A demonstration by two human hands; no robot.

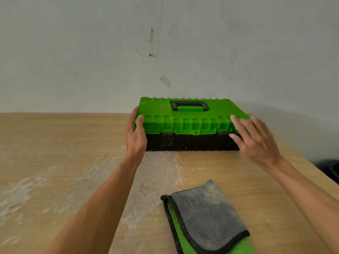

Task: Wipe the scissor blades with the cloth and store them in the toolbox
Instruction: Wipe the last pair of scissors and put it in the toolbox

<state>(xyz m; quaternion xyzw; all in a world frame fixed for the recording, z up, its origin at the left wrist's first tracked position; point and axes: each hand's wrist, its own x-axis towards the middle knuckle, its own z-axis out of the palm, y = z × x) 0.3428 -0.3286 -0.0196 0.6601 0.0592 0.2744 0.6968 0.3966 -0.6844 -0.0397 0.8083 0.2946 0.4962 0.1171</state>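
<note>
A toolbox (187, 123) with a green lid and a black base stands on the wooden table against the wall, its lid down. My left hand (135, 136) holds its left end, thumb on the lid's front edge and fingers round the side. My right hand (255, 140) rests on its right front corner with straight, spread fingers on the lid and the base. A folded grey and green cloth (207, 217) with black trim lies on the table near me, right of centre. No scissors show anywhere in view.
The wooden table (55, 153) carries whitish worn patches across its middle and left. A pale wall (165, 52) rises right behind the toolbox. The table's right edge runs diagonally, with a dark object (328, 169) beyond it.
</note>
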